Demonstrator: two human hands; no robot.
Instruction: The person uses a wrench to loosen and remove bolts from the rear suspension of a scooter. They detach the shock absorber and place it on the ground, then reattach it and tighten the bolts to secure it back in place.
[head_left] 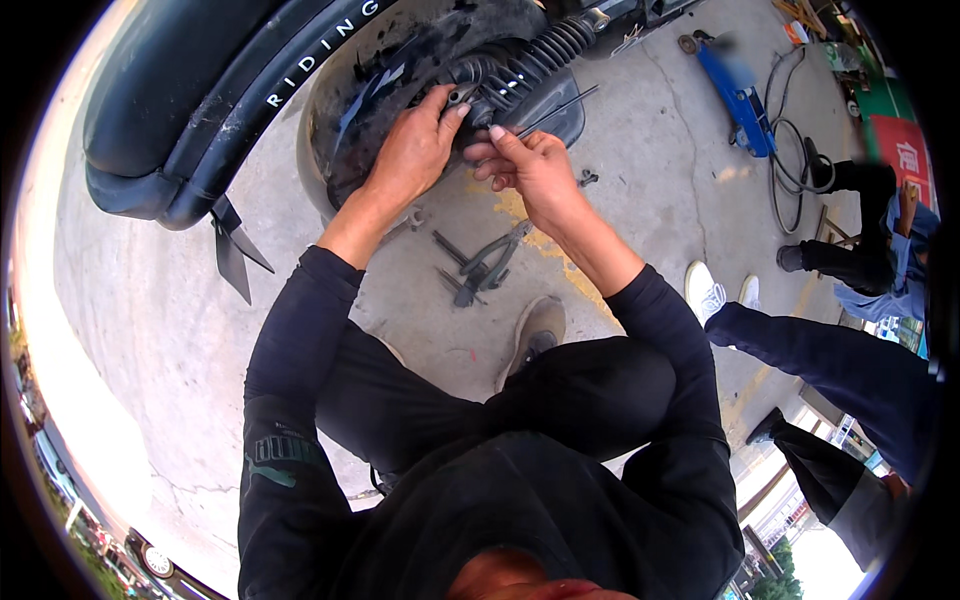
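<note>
My left hand (412,150) reaches to the dusty underside of a motor scooter. Its thumb and forefinger close around a small dark part with a round opening, beside a black coiled shock absorber (545,60). Just to the right, my right hand (535,170) has its thumb and fingers pinched together. A thin metal rod (565,107) slants up and right from those fingers, and its near end is hidden by them. Behind it lies a dark flat panel (560,125). Below my hands, pliers (490,265) rest on the concrete with other dark tools.
The scooter's black seat (170,120) overhangs at upper left. An open-ended wrench (413,217) and a small metal piece (588,178) lie on the floor. A blue floor jack (735,95) and a looped hose (795,185) are at upper right. People's legs (820,370) are close by on the right.
</note>
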